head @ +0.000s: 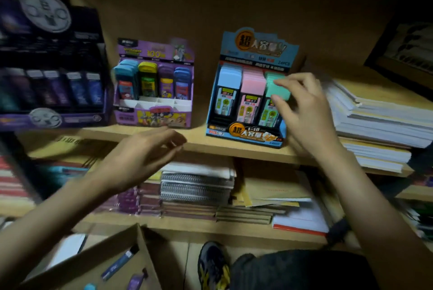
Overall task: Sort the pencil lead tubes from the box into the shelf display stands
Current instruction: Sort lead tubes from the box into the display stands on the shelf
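Note:
On the wooden shelf [210, 146] stand three display stands: a dark purple one [54, 92] at left, a smaller purple one [153, 92] in the middle, and a blue one [248, 92] at right with blue, pink and green lead tubes. My right hand [302, 111] reaches into the blue stand's right slot, its fingertips on a green-capped tube [277, 90]. My left hand [143, 158] hovers in front of the shelf edge, fingers loosely curled, holding nothing. The cardboard box [140, 242] lies at bottom left with a blue tube [119, 264] and a purple tube [137, 281] inside.
Stacks of paper and notebooks [375, 121] fill the shelf to the right of the blue stand. The lower shelf holds spiral notebooks [196, 186], envelopes and exercise books. My shoe [213, 266] rests on the floor beside the box.

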Available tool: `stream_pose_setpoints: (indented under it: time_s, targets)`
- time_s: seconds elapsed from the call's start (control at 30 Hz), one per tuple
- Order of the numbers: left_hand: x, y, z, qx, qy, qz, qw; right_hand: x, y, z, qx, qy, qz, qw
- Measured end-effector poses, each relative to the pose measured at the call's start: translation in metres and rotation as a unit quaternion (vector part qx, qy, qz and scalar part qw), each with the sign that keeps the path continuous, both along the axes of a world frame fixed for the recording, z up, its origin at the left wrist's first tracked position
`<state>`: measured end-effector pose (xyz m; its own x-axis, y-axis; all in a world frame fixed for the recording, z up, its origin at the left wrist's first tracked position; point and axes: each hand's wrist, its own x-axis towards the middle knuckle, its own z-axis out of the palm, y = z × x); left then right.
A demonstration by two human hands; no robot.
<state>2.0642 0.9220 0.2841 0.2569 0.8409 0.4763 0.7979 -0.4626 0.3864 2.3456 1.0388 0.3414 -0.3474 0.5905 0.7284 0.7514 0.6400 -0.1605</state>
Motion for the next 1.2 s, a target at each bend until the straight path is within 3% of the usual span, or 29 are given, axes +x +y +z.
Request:
stream_pose_setpoints:
  time_s: [0.07, 0.13, 0.27, 0.37, 0.53, 0.7, 0.77, 0.87, 0.97, 1.07, 1.2]
  targets:
    - [-0.024, -0.022, -0.02, -0.048, 0.015, 0.023, 0.998, -0.028, -0.022, -0.007, -0.125, 0.028, 0.115, 0.985]
    - [-0.053, -0.04, -0.051, -0.131, 0.018, 0.058, 0.99, -0.061, -0.043, -0.026, -0.246, -0.023, 0.187, 0.951]
    - [-0.109, -0.079, -0.128, -0.268, -0.036, 0.167, 0.948, -0.126, -0.071, -0.084, -0.346, -0.162, 0.268, 0.885]
    - [-0.136, -0.118, -0.188, -0.352, -0.111, 0.246, 0.896, -0.171, -0.091, -0.141, -0.418, -0.246, 0.314, 0.816]
    - [-0.15, -0.184, -0.278, -0.448, -0.189, 0.331, 0.809, -0.222, -0.12, -0.248, -0.507, -0.352, 0.293, 0.73]
    - [-0.133, -0.24, -0.341, -0.486, -0.228, 0.431, 0.725, -0.226, -0.154, -0.345, -0.652, -0.302, 0.182, 0.672]
    - [-0.115, -0.261, -0.359, -0.457, -0.257, 0.496, 0.692, -0.216, -0.174, -0.379, -0.672, -0.278, 0.117, 0.676]
    - [-0.095, -0.28, -0.383, -0.447, -0.302, 0.563, 0.627, -0.202, -0.203, -0.417, -0.636, -0.276, 0.003, 0.721]
    - [-0.091, -0.274, -0.395, -0.453, -0.353, 0.588, 0.569, -0.203, -0.223, -0.432, -0.68, -0.201, -0.155, 0.688]
    - [-0.086, -0.265, -0.403, -0.483, -0.321, 0.578, 0.574, -0.21, -0.232, -0.442, -0.701, -0.166, -0.196, 0.666]
    - [-0.075, -0.264, -0.409, -0.508, -0.282, 0.536, 0.613, -0.225, -0.241, -0.452, -0.689, -0.149, -0.137, 0.696]
